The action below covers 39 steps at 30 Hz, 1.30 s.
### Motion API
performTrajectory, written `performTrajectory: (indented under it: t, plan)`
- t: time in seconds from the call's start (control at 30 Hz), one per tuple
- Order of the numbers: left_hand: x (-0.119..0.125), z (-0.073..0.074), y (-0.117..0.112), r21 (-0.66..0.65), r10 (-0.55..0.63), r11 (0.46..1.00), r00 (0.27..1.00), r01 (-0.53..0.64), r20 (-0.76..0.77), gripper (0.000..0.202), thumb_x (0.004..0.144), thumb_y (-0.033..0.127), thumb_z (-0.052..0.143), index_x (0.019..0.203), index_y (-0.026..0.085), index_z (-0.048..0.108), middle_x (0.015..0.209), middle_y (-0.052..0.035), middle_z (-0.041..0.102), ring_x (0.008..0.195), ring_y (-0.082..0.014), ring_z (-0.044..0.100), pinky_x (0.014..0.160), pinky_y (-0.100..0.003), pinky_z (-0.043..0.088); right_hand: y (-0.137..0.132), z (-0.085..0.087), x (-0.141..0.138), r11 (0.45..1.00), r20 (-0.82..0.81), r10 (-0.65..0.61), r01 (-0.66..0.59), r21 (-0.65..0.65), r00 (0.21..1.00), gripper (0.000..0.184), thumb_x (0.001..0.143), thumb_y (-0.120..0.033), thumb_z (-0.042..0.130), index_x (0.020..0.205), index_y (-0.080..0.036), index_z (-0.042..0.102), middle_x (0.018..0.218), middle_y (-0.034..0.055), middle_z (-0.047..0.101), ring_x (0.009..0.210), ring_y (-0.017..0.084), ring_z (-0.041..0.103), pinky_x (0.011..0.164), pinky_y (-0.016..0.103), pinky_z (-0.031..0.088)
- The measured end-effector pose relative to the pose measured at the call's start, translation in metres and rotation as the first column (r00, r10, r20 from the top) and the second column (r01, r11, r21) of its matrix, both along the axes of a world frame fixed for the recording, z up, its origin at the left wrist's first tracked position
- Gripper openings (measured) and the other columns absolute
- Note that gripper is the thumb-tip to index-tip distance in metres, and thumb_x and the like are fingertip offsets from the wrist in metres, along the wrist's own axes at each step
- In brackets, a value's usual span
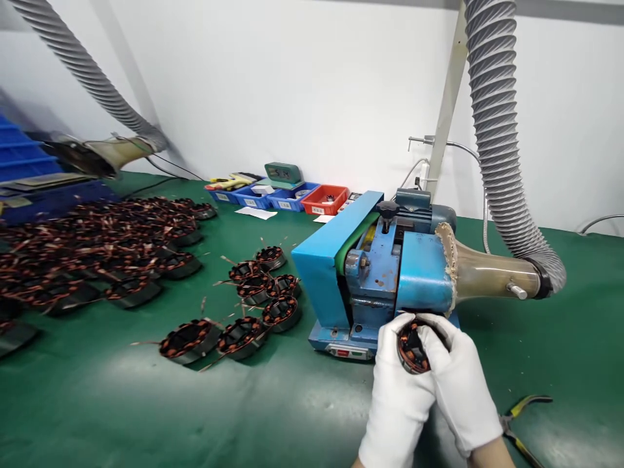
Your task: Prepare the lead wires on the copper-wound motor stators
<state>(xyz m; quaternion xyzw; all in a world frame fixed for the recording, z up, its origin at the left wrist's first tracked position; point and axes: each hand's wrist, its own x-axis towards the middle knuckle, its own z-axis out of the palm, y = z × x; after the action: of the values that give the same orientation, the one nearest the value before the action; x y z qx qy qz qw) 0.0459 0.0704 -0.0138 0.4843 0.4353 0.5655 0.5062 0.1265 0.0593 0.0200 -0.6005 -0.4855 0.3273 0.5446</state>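
Both my hands wear white gloves and grip one motor stator (413, 351), a dark ring wound with copper wire. My left hand (397, 383) wraps round its left side. My right hand (453, 374) closes on its right side, with the thumb reaching into the ring's inner edge. The stator is held up against the front of a blue belt-driven machine (375, 273), just below its blue hood (424, 270). Whether its wires touch the machine is hidden by my fingers. Pliers with yellow-green handles (509, 419) lie on the table right of my right wrist.
On the green table (195, 416), several stators (253, 289) stand left of the machine, with a large pile (107, 253) farther left. Blue bins (287, 200), a red bin (325, 200) and a clock (283, 172) sit along the wall. A grey hose (497, 117) joins the hood's funnel (492, 273).
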Motion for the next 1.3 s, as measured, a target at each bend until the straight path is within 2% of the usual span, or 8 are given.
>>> performTrajectory:
  t: [0.23, 0.33, 0.43, 0.53, 0.77, 1.0, 1.2, 1.3]
  plan:
    - [0.007, 0.014, 0.003, -0.079, 0.060, 0.996, 0.992, -0.052, 0.109, 0.044, 0.053, 0.023, 0.071, 0.094, 0.019, 0.053, 0.101, -0.0094, 0.064, 0.095, -0.0260, 0.064, 0.088, -0.041, 0.050, 0.001, 0.010, -0.004, 0.997, 0.021, -0.033, 0.034, -0.074, 0.999, 0.026, 0.083, -0.028, 0.050, 0.089, -0.016, 0.072, 0.082, 0.0094, 0.075, 0.085, 0.026, 0.069, 0.081, 0.037, 0.054]
    - [0.002, 0.007, -0.013, -0.054, 0.052, 0.997, 0.996, -0.048, 0.079, 0.048, 0.052, 0.022, 0.072, 0.097, 0.019, 0.055, 0.103, -0.0088, 0.062, 0.096, -0.0267, 0.063, 0.087, -0.040, 0.051, -0.014, 0.002, -0.005, 0.995, 0.029, -0.022, 0.025, -0.096, 0.999, 0.027, 0.084, -0.032, 0.050, 0.095, -0.019, 0.072, 0.091, 0.0084, 0.075, 0.088, 0.026, 0.069, 0.080, 0.035, 0.055]
    - [-0.008, -0.007, -0.029, 0.068, 0.049, 0.996, 0.999, -0.049, 0.008, 0.050, 0.054, 0.022, 0.073, 0.102, 0.022, 0.057, 0.106, -0.0071, 0.058, 0.101, -0.0268, 0.060, 0.090, -0.040, 0.049, -0.031, -0.013, -0.004, 0.997, 0.057, -0.023, 0.027, -0.068, 0.998, 0.028, 0.084, -0.034, 0.050, 0.099, -0.024, 0.071, 0.100, 0.0062, 0.074, 0.093, 0.025, 0.068, 0.082, 0.035, 0.054]
    - [-0.013, -0.014, -0.030, 0.113, 0.014, 0.994, 0.999, -0.008, -0.049, 0.051, 0.054, 0.020, 0.074, 0.103, 0.022, 0.058, 0.107, -0.0067, 0.057, 0.100, -0.0261, 0.059, 0.089, -0.038, 0.049, -0.034, -0.021, -0.003, 0.998, 0.058, -0.034, 0.037, -0.059, 0.998, 0.028, 0.083, -0.034, 0.052, 0.101, -0.025, 0.071, 0.103, 0.0057, 0.073, 0.096, 0.025, 0.067, 0.085, 0.035, 0.053]
    - [0.000, 0.003, -0.001, 0.021, 0.004, 1.000, 0.999, -0.003, -0.037, 0.050, 0.052, 0.018, 0.073, 0.099, 0.018, 0.055, 0.104, -0.0094, 0.061, 0.097, -0.0267, 0.062, 0.087, -0.040, 0.050, -0.007, -0.005, -0.003, 0.992, -0.061, -0.063, 0.055, -0.112, 0.996, 0.027, 0.084, -0.036, 0.053, 0.094, -0.019, 0.070, 0.094, 0.0095, 0.074, 0.091, 0.026, 0.068, 0.083, 0.037, 0.053]
    - [0.009, 0.018, 0.004, -0.092, 0.004, 0.996, 0.993, 0.006, 0.114, 0.049, 0.050, 0.020, 0.073, 0.094, 0.019, 0.051, 0.098, -0.0087, 0.064, 0.092, -0.0257, 0.065, 0.085, -0.040, 0.052, 0.004, 0.008, 0.004, 0.991, -0.060, -0.044, 0.036, -0.132, 0.997, 0.022, 0.080, -0.031, 0.054, 0.081, -0.018, 0.072, 0.081, 0.0079, 0.074, 0.080, 0.026, 0.068, 0.080, 0.038, 0.053]
    - [-0.003, 0.015, -0.029, 0.009, -0.036, 0.999, 0.999, 0.036, -0.014, 0.051, 0.051, 0.014, 0.071, 0.098, 0.023, 0.054, 0.104, -0.0050, 0.058, 0.095, -0.0232, 0.062, 0.083, -0.035, 0.053, -0.032, 0.003, 0.002, 0.990, -0.164, -0.010, -0.014, -0.142, 0.986, 0.025, 0.082, -0.036, 0.057, 0.096, -0.021, 0.070, 0.100, 0.0085, 0.072, 0.092, 0.026, 0.065, 0.088, 0.038, 0.049]
    - [-0.019, 0.008, -0.053, 0.048, -0.065, 0.997, 0.997, 0.068, -0.048, 0.062, 0.051, 0.010, 0.070, 0.107, 0.029, 0.051, 0.110, -0.0029, 0.057, 0.097, -0.0221, 0.062, 0.086, -0.035, 0.052, -0.050, 0.003, 0.009, 0.973, -0.371, 0.175, -0.217, -0.075, 0.912, 0.029, 0.082, -0.040, 0.061, 0.105, -0.025, 0.068, 0.107, 0.0066, 0.070, 0.103, 0.025, 0.061, 0.094, 0.036, 0.045]
